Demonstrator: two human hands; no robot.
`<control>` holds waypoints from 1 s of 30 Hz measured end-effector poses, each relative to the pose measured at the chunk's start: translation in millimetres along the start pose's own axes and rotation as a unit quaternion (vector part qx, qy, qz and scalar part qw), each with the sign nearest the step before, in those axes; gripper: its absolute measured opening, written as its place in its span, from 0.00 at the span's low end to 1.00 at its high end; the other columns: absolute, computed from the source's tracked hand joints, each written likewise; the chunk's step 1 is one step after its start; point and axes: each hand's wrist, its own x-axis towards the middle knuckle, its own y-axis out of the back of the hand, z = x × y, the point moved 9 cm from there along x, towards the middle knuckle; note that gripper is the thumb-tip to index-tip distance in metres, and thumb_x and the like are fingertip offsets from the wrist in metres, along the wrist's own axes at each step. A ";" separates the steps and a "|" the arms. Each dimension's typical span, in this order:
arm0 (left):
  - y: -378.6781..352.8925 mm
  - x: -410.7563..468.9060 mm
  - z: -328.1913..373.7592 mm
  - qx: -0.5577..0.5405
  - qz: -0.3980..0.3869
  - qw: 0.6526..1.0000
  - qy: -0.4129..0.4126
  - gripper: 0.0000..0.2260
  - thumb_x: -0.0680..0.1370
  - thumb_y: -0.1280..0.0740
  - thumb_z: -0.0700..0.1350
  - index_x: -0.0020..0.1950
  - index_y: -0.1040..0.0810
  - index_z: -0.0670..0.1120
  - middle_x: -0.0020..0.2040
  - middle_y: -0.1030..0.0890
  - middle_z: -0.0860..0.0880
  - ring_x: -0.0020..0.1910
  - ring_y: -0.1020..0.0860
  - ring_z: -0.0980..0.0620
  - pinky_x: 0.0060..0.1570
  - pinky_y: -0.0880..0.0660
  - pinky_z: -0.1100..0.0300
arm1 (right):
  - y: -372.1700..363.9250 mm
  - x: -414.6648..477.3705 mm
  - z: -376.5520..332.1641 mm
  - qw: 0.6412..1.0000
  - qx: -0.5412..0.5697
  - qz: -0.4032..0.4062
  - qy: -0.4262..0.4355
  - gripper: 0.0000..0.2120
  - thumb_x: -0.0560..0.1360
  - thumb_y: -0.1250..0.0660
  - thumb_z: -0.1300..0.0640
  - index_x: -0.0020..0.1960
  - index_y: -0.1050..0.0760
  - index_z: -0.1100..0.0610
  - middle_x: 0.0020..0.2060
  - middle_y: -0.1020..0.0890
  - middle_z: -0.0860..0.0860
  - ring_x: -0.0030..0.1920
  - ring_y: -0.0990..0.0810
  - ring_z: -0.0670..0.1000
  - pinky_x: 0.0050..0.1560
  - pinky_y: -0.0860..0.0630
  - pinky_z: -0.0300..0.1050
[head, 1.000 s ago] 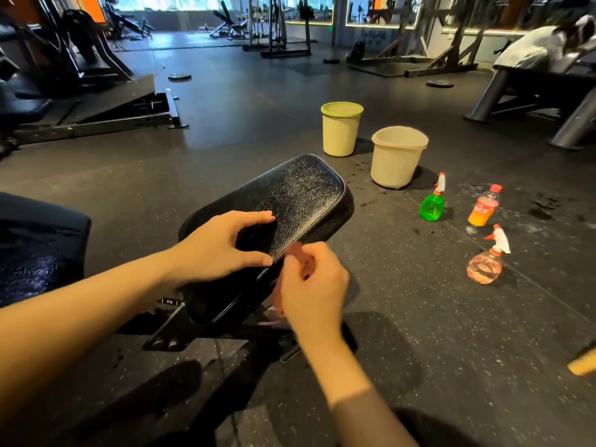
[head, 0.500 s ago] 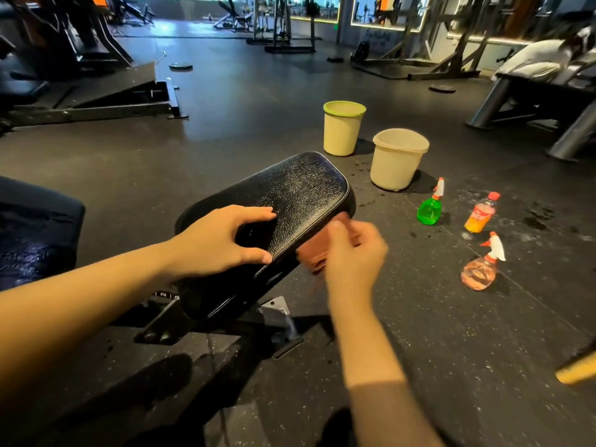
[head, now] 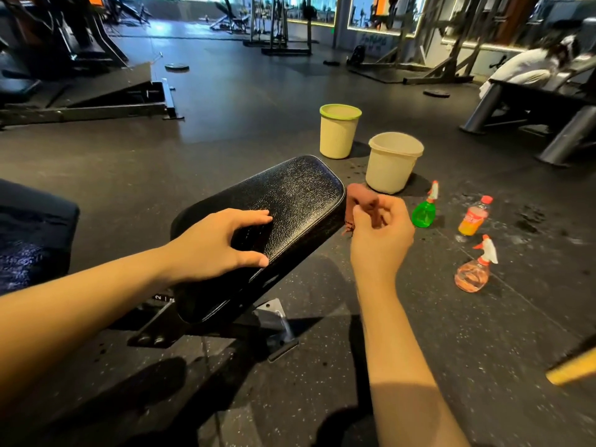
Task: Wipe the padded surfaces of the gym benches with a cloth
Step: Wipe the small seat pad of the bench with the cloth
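1. The bench pad (head: 300, 195) is steadied at its near end by the left hand (head: 219, 243), fingers spread flat, nothing clasped.
2. The cloth (head: 359, 196) is pinched in the right hand (head: 380, 233) and has been carried along the pad's right edge to its far corner (side stroke probably finished).
3. Beyond that corner a pale bucket (head: 392, 162) is seen.

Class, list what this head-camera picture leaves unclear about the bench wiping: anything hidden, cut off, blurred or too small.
1. Head view: the cloth is mostly hidden by the right hand gripping it; whether it touches the bench pad is unclear.
2. Head view: the label on the orange bottle is too small to read.
3. Head view: the yellow object is cut off by the right edge.
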 end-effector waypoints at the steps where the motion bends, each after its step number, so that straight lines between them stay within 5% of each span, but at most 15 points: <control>1: -0.1 0.8 -1.1 0.005 -0.001 1.000 0.002 0.36 0.70 0.20 0.55 0.76 0.28 0.57 0.76 0.30 0.60 0.75 0.33 0.60 0.77 0.39 0.56 | 1.1 -1.2 2.8 1.000 0.016 -0.007 -0.007 0.10 0.74 0.28 0.65 0.48 0.24 0.52 0.37 0.20 0.41 0.38 0.21 0.38 0.45 0.22 0.42; 5: 0.3 1.6 -1.2 0.002 -0.005 1.000 0.006 0.37 0.68 0.21 0.58 0.76 0.28 0.58 0.76 0.30 0.61 0.75 0.33 0.60 0.78 0.38 0.53 | 5.3 -13.7 7.0 0.997 0.069 -0.030 -0.020 0.16 0.75 0.30 0.69 0.47 0.25 0.48 0.40 0.19 0.46 0.40 0.21 0.38 0.45 0.25 0.34; 17: 1.4 4.8 -1.0 0.021 -0.009 1.000 0.010 0.36 0.69 0.20 0.57 0.75 0.28 0.58 0.76 0.29 0.60 0.75 0.33 0.60 0.77 0.39 0.57 | -17.3 -79.5 11.1 0.979 0.110 -0.163 -0.054 0.08 0.75 0.31 0.71 0.50 0.22 0.59 0.40 0.18 0.54 0.40 0.22 0.44 0.43 0.23 0.37; 24: 4.8 5.3 4.6 0.040 -0.014 0.999 0.012 0.37 0.69 0.19 0.56 0.76 0.27 0.56 0.75 0.29 0.60 0.75 0.32 0.59 0.74 0.39 0.62 | -34.9 -99.9 -4.5 0.946 0.066 -0.309 -0.074 0.15 0.69 0.29 0.72 0.39 0.18 0.52 0.34 0.15 0.46 0.36 0.19 0.45 0.39 0.23 0.39; 27: 3.7 4.9 6.6 0.044 -0.016 0.999 0.017 0.37 0.69 0.20 0.56 0.76 0.28 0.56 0.76 0.29 0.60 0.75 0.32 0.58 0.74 0.39 0.62 | -0.8 -59.3 -12.8 0.984 0.036 -0.161 -0.063 0.15 0.68 0.31 0.69 0.34 0.22 0.48 0.28 0.19 0.43 0.30 0.23 0.43 0.34 0.26 0.40; 30: 1.4 3.0 5.4 0.032 -0.017 0.999 0.021 0.36 0.70 0.20 0.55 0.76 0.28 0.56 0.76 0.30 0.60 0.76 0.33 0.58 0.74 0.40 0.63 | 33.4 -18.9 -16.1 0.999 0.011 -0.018 -0.031 0.14 0.73 0.31 0.66 0.43 0.23 0.46 0.38 0.19 0.43 0.40 0.19 0.46 0.44 0.19 0.53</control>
